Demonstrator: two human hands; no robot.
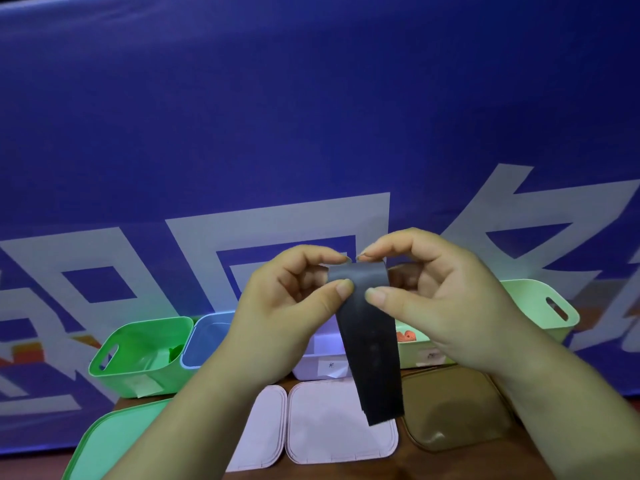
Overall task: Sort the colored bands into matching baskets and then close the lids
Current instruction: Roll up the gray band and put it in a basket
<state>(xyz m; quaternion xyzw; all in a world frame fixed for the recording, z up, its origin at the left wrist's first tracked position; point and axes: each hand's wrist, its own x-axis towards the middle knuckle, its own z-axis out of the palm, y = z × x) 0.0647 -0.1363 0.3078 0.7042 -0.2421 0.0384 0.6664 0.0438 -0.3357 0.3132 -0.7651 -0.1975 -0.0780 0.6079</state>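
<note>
Wooden table (pixel 433 471) was closest to you, with four lids lying flat along it: a green lid (pixel 104 445), two pink lids (pixel 259 431) side by side, and a brownish see-through lid (pixel 457 410) off to the right. None were on a basket yet, so closing looked a way off. Just above those, you had the black band (pixel 370 341) up in the air. Your left hand (pixel 287 306) and right hand (pixel 440 299) each pinched its top edge between thumb and forefinger, thumbs nearly touching. The band's long axis ran straight down from the pinch, with its loose end dangling over the gap between the right pink lid and the brown one. The baskets sat beyond and below your grip: green basket (pixel 114 375) far left, blue basket (pixel 204 341) next, a whitish basket (pixel 318 367) right behind the band, and a pale green basket (pixel 540 306) on the right with orange bands (pixel 406 336) inside. My guess is the drop meant going forward and down, and both hands looked about equally close to the middle two. I couldn't read the paper labels, so no idea which basket takes black. Behind it all hung a blue banner (pixel 311 116) with big white characters.
</note>
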